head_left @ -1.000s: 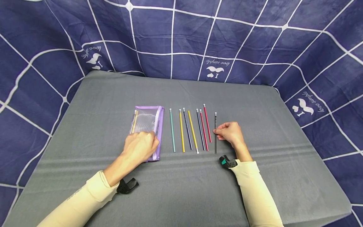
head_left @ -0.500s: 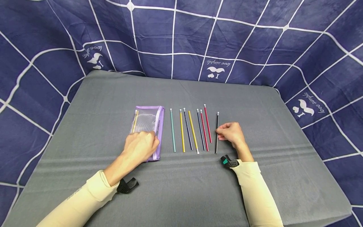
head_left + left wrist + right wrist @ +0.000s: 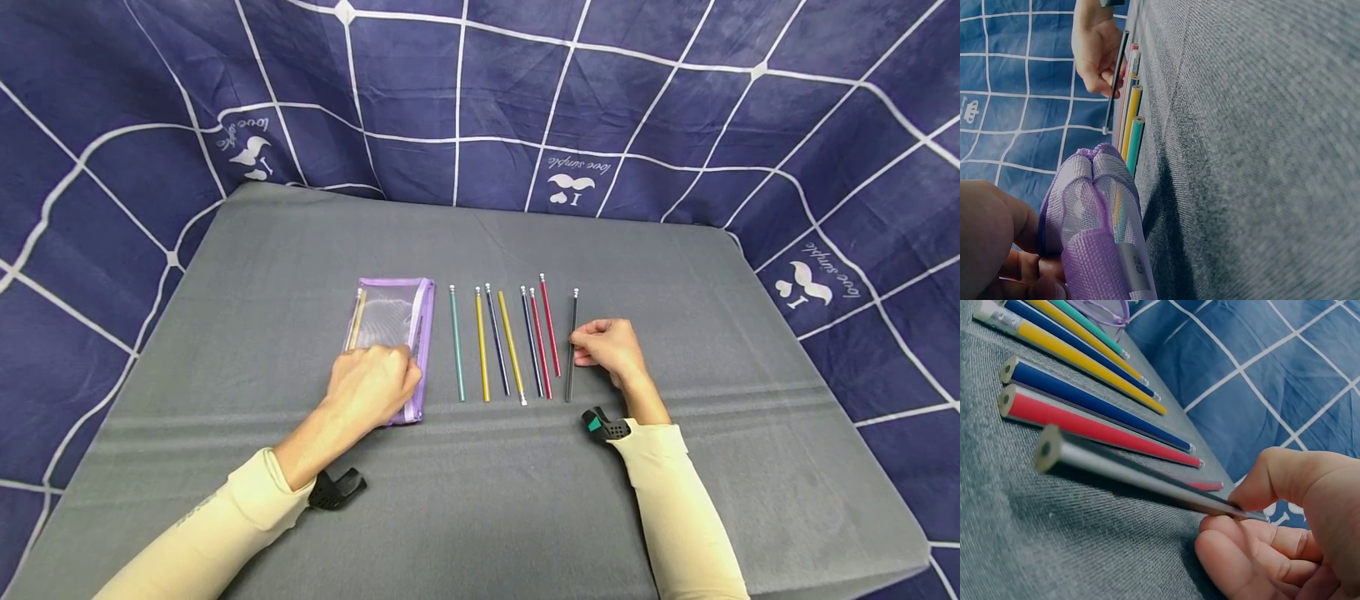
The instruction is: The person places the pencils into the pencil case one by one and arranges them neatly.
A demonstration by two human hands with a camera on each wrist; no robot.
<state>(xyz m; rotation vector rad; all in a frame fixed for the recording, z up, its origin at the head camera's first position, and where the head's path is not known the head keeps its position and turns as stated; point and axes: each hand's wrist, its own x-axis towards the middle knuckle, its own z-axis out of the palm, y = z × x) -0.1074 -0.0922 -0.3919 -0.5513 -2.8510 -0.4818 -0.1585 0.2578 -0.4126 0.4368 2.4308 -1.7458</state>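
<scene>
My right hand (image 3: 611, 348) pinches a black pencil (image 3: 1135, 483) between thumb and fingers. In the right wrist view, its near unsharpened end tilts up off the cloth. My left hand (image 3: 373, 383) grips a purple-edged mesh pencil pouch (image 3: 390, 310), covering its lower part in the head view. A yellow pencil (image 3: 357, 318) shows through the mesh at the pouch's left side. Between the hands lies a row of pencils: teal (image 3: 457, 348), two yellow, two dark blue and two red (image 3: 551, 327). The red ones lie nearest my right hand.
The grey cloth-covered table (image 3: 480, 500) extends around the pouch and pencils. Behind it and at both sides hangs a blue sheet (image 3: 495, 92) with white grid lines. A black wrist mount (image 3: 603, 425) sits at the right cuff, another (image 3: 337, 490) at the left.
My right hand first shifted slightly right with the black pencil, which has tilted and come up a little from the cloth. The left hand and pouch stay put.
</scene>
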